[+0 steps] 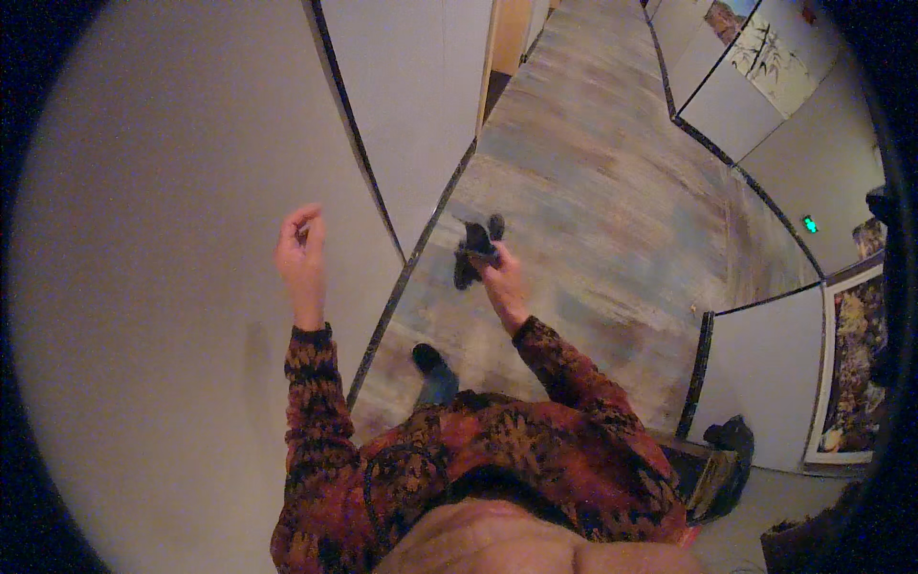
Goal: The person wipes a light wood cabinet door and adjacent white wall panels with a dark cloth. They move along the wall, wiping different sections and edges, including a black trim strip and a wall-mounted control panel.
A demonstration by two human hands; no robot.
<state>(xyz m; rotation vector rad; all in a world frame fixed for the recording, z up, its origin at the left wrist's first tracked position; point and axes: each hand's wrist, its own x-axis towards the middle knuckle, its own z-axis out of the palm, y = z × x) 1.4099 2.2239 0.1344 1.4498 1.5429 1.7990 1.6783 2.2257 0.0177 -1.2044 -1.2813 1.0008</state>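
My left hand (301, 247) is raised in front of the pale wall at the left, its fingers curled and partly blurred; no object shows in it. My right hand (505, 276), near the middle of the view, grips a dark object (475, 247) with several rounded parts, held above the patterned floor. Its exact kind cannot be told. Both arms wear red and black patterned sleeves. Below the hands, one dark shoe (428, 357) and a blue trouser leg show on the floor.
A pale wall (165, 215) with dark trim runs along the left. An open doorway (505, 43) stands ahead. The streaked floor (588, 179) stretches forward. At right are wall panels with pictures, a framed picture (853, 373), a small green lit sign (810, 224) and a dark object (735, 445).
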